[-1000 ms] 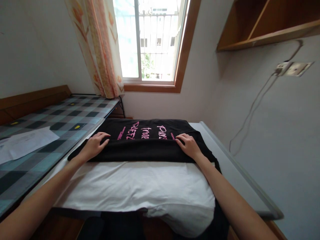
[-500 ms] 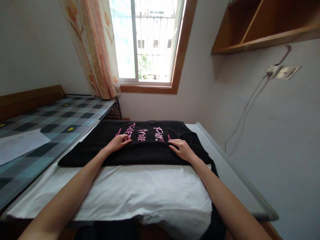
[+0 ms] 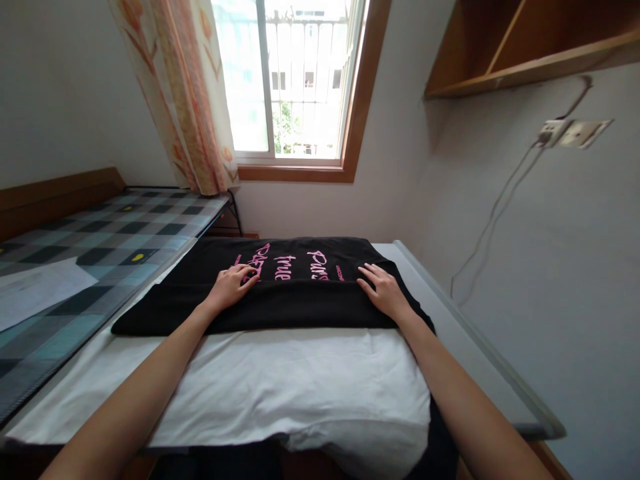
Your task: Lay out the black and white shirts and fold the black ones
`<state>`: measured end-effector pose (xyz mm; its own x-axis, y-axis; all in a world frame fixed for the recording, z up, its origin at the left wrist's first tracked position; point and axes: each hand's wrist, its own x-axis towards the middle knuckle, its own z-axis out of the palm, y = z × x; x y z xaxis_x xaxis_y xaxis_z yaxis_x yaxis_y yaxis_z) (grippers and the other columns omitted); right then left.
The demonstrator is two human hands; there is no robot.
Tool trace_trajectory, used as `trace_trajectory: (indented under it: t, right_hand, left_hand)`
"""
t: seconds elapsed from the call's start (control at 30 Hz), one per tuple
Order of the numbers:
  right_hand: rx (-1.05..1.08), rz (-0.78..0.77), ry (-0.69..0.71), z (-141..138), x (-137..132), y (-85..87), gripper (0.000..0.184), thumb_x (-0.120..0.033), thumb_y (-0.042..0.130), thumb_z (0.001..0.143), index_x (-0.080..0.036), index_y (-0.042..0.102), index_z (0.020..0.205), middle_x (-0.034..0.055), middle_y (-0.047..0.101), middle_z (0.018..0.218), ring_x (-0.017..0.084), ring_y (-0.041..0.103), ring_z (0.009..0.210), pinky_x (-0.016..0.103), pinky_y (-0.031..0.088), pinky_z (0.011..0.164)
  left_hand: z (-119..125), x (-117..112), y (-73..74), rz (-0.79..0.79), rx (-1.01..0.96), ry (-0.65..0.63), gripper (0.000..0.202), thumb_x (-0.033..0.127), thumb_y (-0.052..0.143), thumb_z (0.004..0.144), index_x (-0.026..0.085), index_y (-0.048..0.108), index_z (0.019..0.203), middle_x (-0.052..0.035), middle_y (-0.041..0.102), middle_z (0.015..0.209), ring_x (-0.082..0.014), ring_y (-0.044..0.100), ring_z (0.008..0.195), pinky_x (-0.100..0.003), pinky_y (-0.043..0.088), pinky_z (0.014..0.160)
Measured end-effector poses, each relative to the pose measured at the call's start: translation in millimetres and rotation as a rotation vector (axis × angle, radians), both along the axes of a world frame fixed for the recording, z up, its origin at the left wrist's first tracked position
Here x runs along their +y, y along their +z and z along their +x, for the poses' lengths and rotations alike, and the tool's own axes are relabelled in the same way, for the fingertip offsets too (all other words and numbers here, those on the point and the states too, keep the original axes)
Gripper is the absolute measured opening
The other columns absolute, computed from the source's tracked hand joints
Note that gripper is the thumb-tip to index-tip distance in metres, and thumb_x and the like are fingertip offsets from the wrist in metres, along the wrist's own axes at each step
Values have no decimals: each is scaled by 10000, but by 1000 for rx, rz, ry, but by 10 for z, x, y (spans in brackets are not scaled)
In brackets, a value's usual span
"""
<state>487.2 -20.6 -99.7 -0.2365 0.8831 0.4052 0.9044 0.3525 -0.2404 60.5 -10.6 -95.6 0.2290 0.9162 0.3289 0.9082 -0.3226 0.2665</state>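
Bed (image 3: pixel 117 237) w/ checked cover on L side, table (image 3: pixel 500 387) right next to it. Window (image 3: pixel 305 87) ahead, curtain (image 3: pixel 183 100) on its L, shelf (image 3: pixel 530 57) up on R wall. White cloth (image 3: pixel 295 380) spread on near part of tbl, front edge hanging over. Black shirt (image 3: pixel 300 307) lies flat across tbl, beyond & partly over white cloth; near strip folded up, edge runs L–R approx thru the fingers. Paper (image 3: pixel 43 293) on bed, far L.

L hand (image 3: pixel 231 288): on fold edge, L of ctr, by L end of pink print (image 3: pixel 283 268). Fingers bent, thumb & index tips close; can't tell if cloth is pinched btwn them. Shirt extends well out L of this hand.

R hand (image 3: pixel 383 287): at R end of fold, just R of print, near shirt's R edge. Fingers fwd, thumb apart, partly open; touching shirt, no grip visible. Most of shirt sits btwn & under both hands.

Socket (image 3: pixel 553 133) on R wall, cord (image 3: pixel 493 213) hanging from it.
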Motion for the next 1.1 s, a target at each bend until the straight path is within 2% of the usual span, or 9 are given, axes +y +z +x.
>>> trace_trajectory:
  t: [0.07, 0.17, 0.23, 0.33, 0.47, 0.63, 0.83, 1.0, 1.1]
  right_hand:
    - [-23, -52, -82, 42, 16, -29, 470, -416, 419, 958, -170, 566, 1331, 137, 508, 1418, 286, 416, 1348, 458, 356, 1086]
    - [-10, -85, -89, 62, 23, -44, 456, -422, 427, 954, -174, 580, 1305, 131, 540, 1387, 279, 462, 1306, 435, 368, 1067]
    - [29, -55, -81, 69, 16, -29, 405, -424, 447, 943, -190, 633, 1217, 112, 601, 1307, 270, 526, 1224, 416, 398, 1024]
    - [63, -18, -97, 95, 4, -2, 320, -429, 483, 918, -203, 698, 991, 92, 673, 1098, 268, 594, 1038, 400, 438, 921]
    - [79, -8, -68, 131, 9, -5, 281, -422, 500, 901, -211, 673, 833, 77, 665, 944, 251, 595, 906, 383, 440, 845]
    - [110, 3, -55, 134, 26, -29, 266, -415, 495, 899, -212, 625, 786, 68, 651, 883, 236, 585, 850, 361, 427, 806]
    - [72, -53, -110, 118, 26, -17, 257, -426, 501, 892, -217, 624, 804, 59, 674, 862, 248, 601, 856, 352, 392, 762]
    - [143, -124, -106, 159, 28, 32, 295, -463, 498, 892, -225, 633, 783, 43, 695, 820, 231, 626, 818, 330, 383, 729]
    - [132, -110, -96, 171, 30, 18, 289, -459, 507, 890, -225, 636, 779, 44, 700, 846, 230, 627, 836, 334, 386, 752]
  left_hand:
    - [3, -4, -13, -21, -3, 11, 392, 513, 464, 915, 250, 655, 1134, -79, 615, 1273, -280, 532, 1209, -406, 383, 972]
    - [-20, -4, -9, -25, -16, -15, 378, 508, 483, 904, 247, 672, 1101, -78, 626, 1242, -284, 544, 1179, -418, 391, 958]
    - [-57, -5, 13, -35, -24, -38, 368, 525, 498, 888, 238, 696, 1004, -74, 647, 1166, -283, 562, 1119, -420, 405, 932]
    - [-123, -5, 51, -75, -51, -58, 375, 559, 533, 845, 222, 698, 852, -66, 661, 1023, -270, 579, 1021, -402, 430, 884]
    - [-174, 7, 70, -140, -143, -108, 421, 598, 520, 816, 201, 653, 771, -55, 649, 858, -224, 593, 845, -341, 464, 784]
    - [-179, 18, 54, -170, -248, -112, 443, 620, 463, 841, 203, 609, 811, -37, 668, 819, -199, 603, 764, -305, 460, 732]
    - [-189, -9, 72, -208, -149, -101, 397, 588, 492, 846, 218, 638, 858, -29, 688, 844, -209, 629, 783, -294, 458, 729]
    - [-243, 6, 112, -206, -160, -159, 377, 579, 552, 824, 218, 657, 857, -22, 694, 865, -209, 635, 829, -293, 464, 777]
    - [-253, 13, 110, -213, -107, -110, 358, 562, 570, 819, 225, 673, 879, -24, 696, 858, -220, 643, 810, -307, 476, 747]
